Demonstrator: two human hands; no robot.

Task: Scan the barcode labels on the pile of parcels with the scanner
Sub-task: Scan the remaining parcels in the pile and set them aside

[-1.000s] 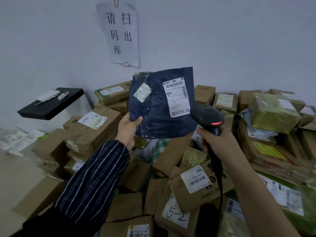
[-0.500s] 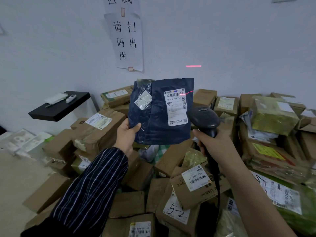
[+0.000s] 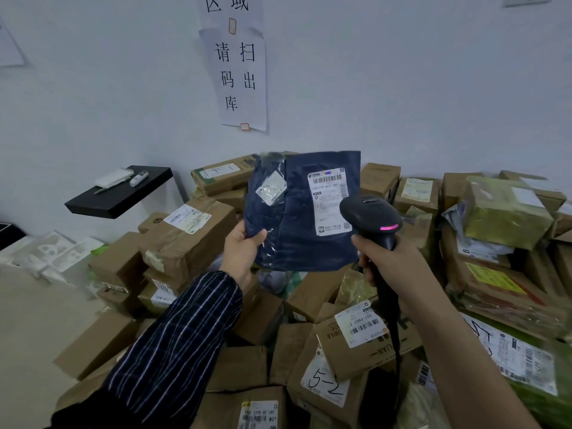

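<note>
Dark blue plastic mailer bag (image 3: pixel 297 239) is held up in the head view, above the middle of the pile of brown cardboard parcels (image 3: pixel 192 243) and in front of the pale wall. Its face is turned toward the camera. A white shipping label with barcodes (image 3: pixel 328 199) sits on the upper right part of that face, and a smaller white sticker (image 3: pixel 270 189) sits tilted at the upper left.

The left hand (image 3: pixel 240 252), coming out of a dark striped sleeve (image 3: pixel 179 335), pinches the bag's lower left edge, with the thumb lying on the front.

The right hand (image 3: pixel 391 263) is clenched round the handle of a black handheld barcode scanner (image 3: pixel 368 213). The scanner's head overlaps the lower right corner of the shipping label and shows a pink-red light strip on its side. A black cable (image 3: pixel 391 323) hangs from the handle down over the parcels.

Below the hands lies a carton marked "5-2" (image 3: pixel 325 387). At right sits a parcel wrapped in greenish film (image 3: pixel 504 212). At left, a black wall shelf (image 3: pixel 117 196) carries small white items, and a white paper sign with black Chinese characters (image 3: pixel 243 78) hangs on the wall above the bag.
</note>
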